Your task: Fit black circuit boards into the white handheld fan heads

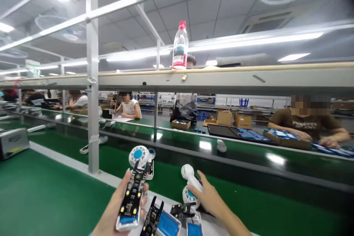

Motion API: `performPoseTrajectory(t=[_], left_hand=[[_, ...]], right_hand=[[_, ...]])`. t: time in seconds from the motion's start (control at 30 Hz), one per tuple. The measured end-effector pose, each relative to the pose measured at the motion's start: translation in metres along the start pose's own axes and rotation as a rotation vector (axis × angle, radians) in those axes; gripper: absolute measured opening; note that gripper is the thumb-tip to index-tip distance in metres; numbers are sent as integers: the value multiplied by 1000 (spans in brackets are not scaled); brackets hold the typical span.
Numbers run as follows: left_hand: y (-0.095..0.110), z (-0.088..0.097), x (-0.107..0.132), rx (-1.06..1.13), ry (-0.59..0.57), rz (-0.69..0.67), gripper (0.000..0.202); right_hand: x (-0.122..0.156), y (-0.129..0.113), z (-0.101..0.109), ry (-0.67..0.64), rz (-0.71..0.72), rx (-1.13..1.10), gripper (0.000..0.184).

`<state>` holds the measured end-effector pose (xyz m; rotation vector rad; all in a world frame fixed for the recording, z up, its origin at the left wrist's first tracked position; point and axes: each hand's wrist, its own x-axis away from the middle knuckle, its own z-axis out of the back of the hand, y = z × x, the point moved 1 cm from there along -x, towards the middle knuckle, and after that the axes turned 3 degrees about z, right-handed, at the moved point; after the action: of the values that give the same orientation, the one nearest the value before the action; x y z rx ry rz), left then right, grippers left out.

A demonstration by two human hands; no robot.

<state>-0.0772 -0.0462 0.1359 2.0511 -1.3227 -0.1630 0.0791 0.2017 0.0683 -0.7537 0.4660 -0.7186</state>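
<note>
My left hand [116,206] is closed around a long black circuit board [132,196] with small white parts, held upright over the near edge of the green belt. My right hand [211,201] reaches forward and its fingers wrap a small white fan unit [190,186] with a round head and a blue centre. A second white fan unit [140,156] with a blue disc stands just beyond the board. Below my hands lie more black boards [152,217] and blue pieces [168,225].
A green conveyor belt [249,206] runs left to right past a metal post [93,118]. Above it a shelf [221,75] carries a water bottle [180,46]. Several people sit at work across the line, with cardboard boxes [242,120] and trays. A grey machine [12,142] sits at left.
</note>
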Motion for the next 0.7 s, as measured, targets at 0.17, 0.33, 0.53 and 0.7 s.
performPoseTrajectory(t=[0.17, 0.33, 0.53, 0.7], left_hand=[[-28, -14, 4, 36, -115, 199, 35], [-45, -22, 2, 28, -171, 207, 35], [-49, -44, 7, -3, -199, 287, 50], [-32, -32, 26, -68, -81, 334, 66]], right_hand=[[-15, 2, -7, -135, 62, -155, 36], [2, 10, -15, -196, 133, -193, 61], [-5, 8, -19, -56, 88, -41, 62], [30, 26, 23, 64, 98, 73, 51]])
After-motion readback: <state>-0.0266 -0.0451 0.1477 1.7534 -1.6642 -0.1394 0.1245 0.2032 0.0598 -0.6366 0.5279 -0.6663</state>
